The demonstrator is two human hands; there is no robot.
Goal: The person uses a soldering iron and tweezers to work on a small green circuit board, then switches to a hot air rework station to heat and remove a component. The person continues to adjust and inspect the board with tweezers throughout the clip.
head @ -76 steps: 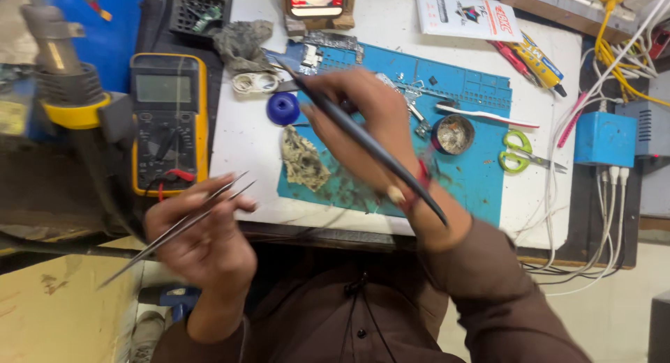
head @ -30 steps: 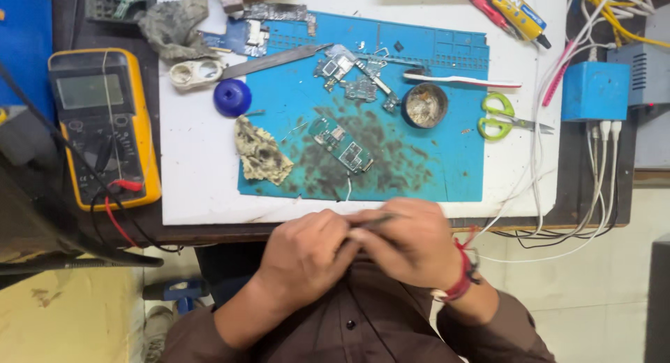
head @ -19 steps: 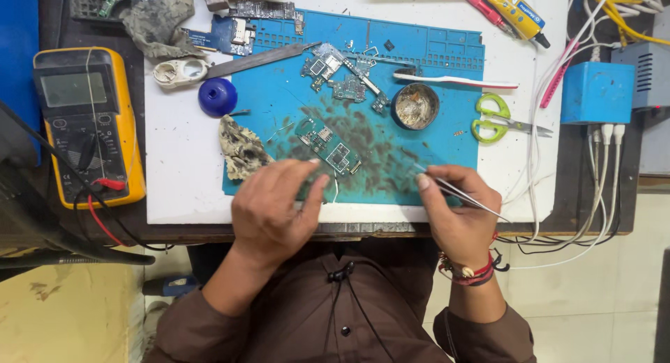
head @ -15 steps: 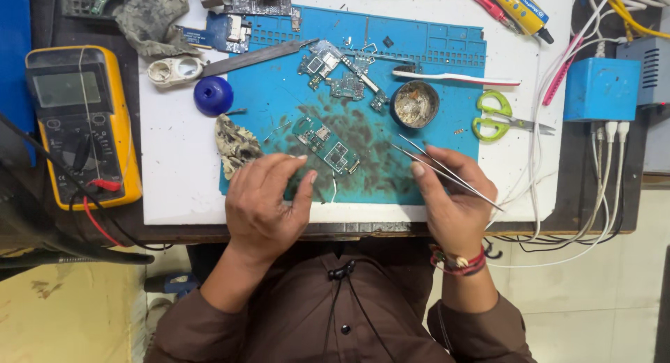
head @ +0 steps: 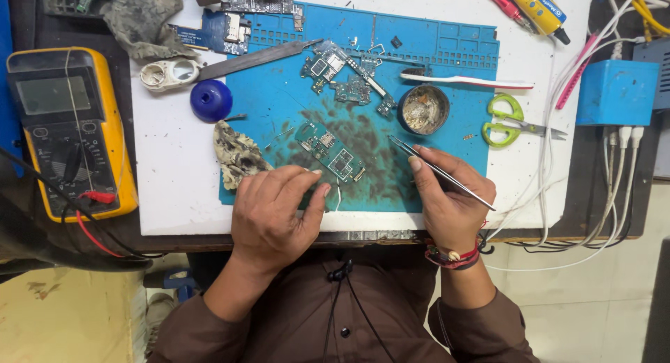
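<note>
My right hand (head: pixel 450 199) holds metal tweezers (head: pixel 438 171), their tips pointing up-left over the blue work mat (head: pixel 447 53). My left hand (head: pixel 276 213) rests on the mat's near edge, fingers spread, its fingertips just short of a small green circuit board (head: pixel 330 152) lying in the mat's stained middle. A thin wire piece (head: pixel 338 194) lies beside the left fingers. More board pieces (head: pixel 343 73) sit further back on the mat.
A yellow multimeter (head: pixel 66 129) with red lead is at left. A blue cap (head: pixel 211 100), dirty rag (head: pixel 237 154), round tin (head: pixel 423 110), toothbrush (head: pixel 467 79), green scissors (head: pixel 513 122), and blue box (head: pixel 616 91) with white cables surround the mat.
Both hands came down from near my chest onto the mat. The right hand now holds tweezers; the long tool and the left hand's tweezers are gone.
</note>
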